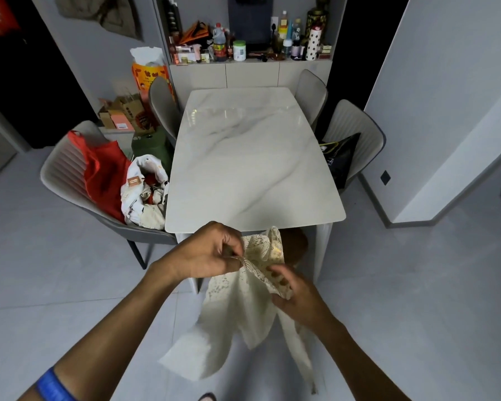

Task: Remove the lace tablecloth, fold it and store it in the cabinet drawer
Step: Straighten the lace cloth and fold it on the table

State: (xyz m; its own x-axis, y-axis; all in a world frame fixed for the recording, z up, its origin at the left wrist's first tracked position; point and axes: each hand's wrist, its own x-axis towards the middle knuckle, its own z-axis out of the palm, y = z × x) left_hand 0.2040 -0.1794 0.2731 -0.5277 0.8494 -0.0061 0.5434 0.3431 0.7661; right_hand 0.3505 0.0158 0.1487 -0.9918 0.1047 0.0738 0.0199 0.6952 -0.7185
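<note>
A person's left hand (211, 253) and right hand (298, 299) each pinch the lace tablecloth (243, 308), bunched in the air just short of the bare bench's (252, 157) near edge. Its loose ends dangle toward the floor (417, 314); they could drag or tangle during folding.

The cloth (243, 308) is off the table (255, 157) and hangs bunched in front of the person, at 6 o'clock from the table's near edge. The left hand (211, 253) pinches an edge of it; the right hand (297, 298), at 4 o'clock from the left, grips a gathered fold. The loose lower part drapes toward the floor (417, 299). A chair (70, 175) at 9 o'clock of the table carries a red bag (104, 172) and a white bag (145, 192). The cabinet (252, 73) stands at 12 o'clock, its top crowded with bottles.
</note>
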